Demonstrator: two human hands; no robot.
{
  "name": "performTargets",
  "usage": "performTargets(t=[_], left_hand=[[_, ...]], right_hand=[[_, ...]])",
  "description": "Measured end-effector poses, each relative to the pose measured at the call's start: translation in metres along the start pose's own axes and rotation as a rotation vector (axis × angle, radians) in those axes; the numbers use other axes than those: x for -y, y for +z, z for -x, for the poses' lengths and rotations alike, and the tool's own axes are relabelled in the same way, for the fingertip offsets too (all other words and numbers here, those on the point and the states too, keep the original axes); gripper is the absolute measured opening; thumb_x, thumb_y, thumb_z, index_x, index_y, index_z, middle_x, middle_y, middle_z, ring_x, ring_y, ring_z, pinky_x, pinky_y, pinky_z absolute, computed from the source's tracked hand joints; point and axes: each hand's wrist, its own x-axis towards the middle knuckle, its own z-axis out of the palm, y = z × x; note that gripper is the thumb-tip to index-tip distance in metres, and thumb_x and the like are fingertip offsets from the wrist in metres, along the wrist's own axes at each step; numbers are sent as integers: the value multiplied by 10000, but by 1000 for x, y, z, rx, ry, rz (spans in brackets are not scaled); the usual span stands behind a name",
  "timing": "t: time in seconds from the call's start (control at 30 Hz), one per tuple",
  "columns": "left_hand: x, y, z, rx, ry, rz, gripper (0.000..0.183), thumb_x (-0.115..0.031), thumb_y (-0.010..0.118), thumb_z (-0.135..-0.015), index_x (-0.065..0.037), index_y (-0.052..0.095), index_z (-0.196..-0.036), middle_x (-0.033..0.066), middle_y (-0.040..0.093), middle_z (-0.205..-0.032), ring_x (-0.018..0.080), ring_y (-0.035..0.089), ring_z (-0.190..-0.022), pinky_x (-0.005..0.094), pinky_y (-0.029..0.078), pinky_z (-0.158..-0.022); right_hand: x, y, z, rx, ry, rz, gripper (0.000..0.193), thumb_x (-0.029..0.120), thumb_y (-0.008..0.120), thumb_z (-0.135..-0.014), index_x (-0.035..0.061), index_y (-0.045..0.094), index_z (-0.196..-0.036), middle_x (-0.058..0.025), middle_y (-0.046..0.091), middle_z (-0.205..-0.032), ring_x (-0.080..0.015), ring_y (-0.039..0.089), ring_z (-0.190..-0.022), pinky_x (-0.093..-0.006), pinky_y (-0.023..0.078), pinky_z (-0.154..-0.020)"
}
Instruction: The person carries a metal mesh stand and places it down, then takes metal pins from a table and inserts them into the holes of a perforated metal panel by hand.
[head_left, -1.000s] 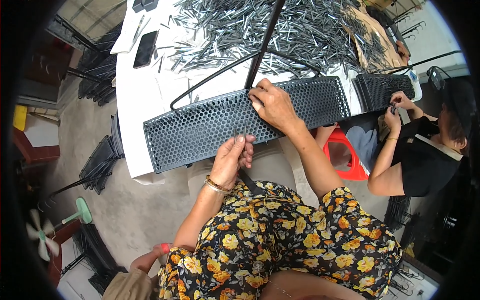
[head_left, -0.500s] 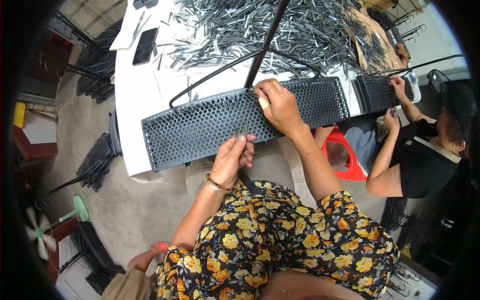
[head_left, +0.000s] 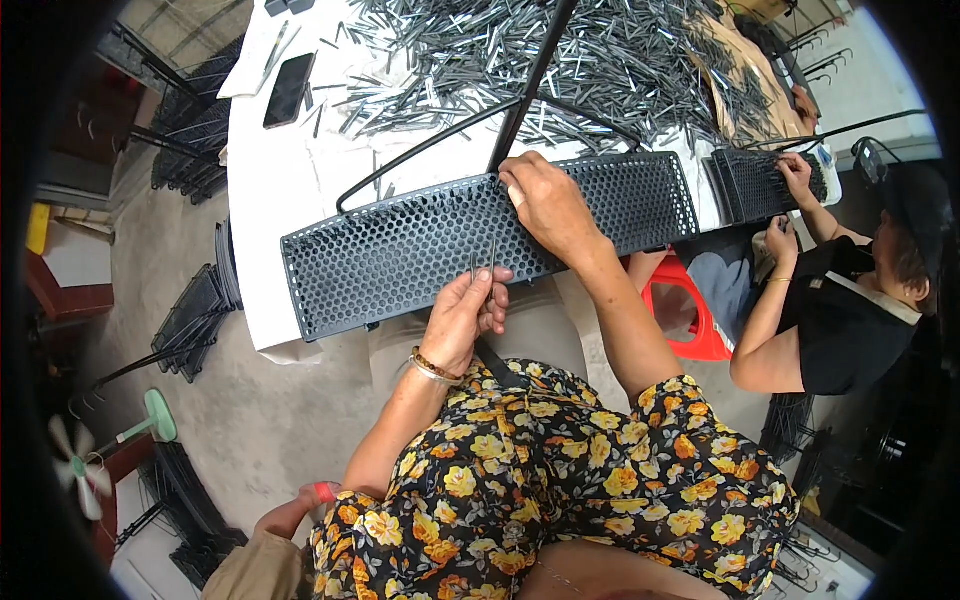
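A long black perforated panel (head_left: 390,260) full of small round holes lies slanted before me at the table's near edge. My left hand (head_left: 466,308) is closed around a few thin dark rods (head_left: 492,262), which stick up past the fingertips in front of the panel's near side. Against the panel's far edge, beside the foot of a black post (head_left: 510,135), my right hand (head_left: 550,205) has its fingers bent together and pointing down. Whatever those fingertips hold, if anything, is hidden. A pale wrap circles one finger of that hand.
A large heap of dark thin pieces (head_left: 560,60) covers the white-topped table (head_left: 275,190). A phone (head_left: 290,90) lies at its left. On the right, a co-worker (head_left: 850,320) handles another perforated panel (head_left: 745,185) near a red stool (head_left: 690,310). Black racks (head_left: 190,315) and a fan (head_left: 82,468) stand left.
My right hand has shifted slightly left along the panel's far edge, toward the post. My left hand stays in place with the rods.
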Motion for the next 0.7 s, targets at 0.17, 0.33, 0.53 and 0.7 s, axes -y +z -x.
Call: performTargets(t=[0.17,0.33,0.53,0.7], left_hand=[[1,-1,-1,-8,-6,-8,303,-265,431,-967,-4,568,-1038,-25,547,-743,39,505,-595,180,464,-533],[2,-2,-3,-5,-10,9,299,-259,432,-967,-1,567,-1036,-25,546,-743,40,505,-592,181,464,-530],[0,-2,-3,-11,-19,7,301,-259,428,-968,-1,568,-1038,-21,543,-745,41,501,-598,179,458,-530],[2,-3,-4,8,-19,-11,299,-260,425,-969,-8,564,-1050,-24,535,-748,39,491,-599,178,448,-525]], right_hand=[[3,1,-3,4,58,72,133,43,563,-825,-38,592,-926,-191,587,-899,-355,598,-789,-410,484,-707],[1,7,-2,50,68,118,142,55,571,-824,-32,605,-932,-186,595,-894,-353,602,-784,-410,485,-705],[-4,12,6,-67,87,2,159,66,601,-812,-24,627,-940,-170,612,-898,-331,612,-781,-383,489,-698],[-1,16,12,-153,10,0,157,67,607,-810,-21,636,-936,-156,619,-895,-318,613,-773,-371,488,-687]])
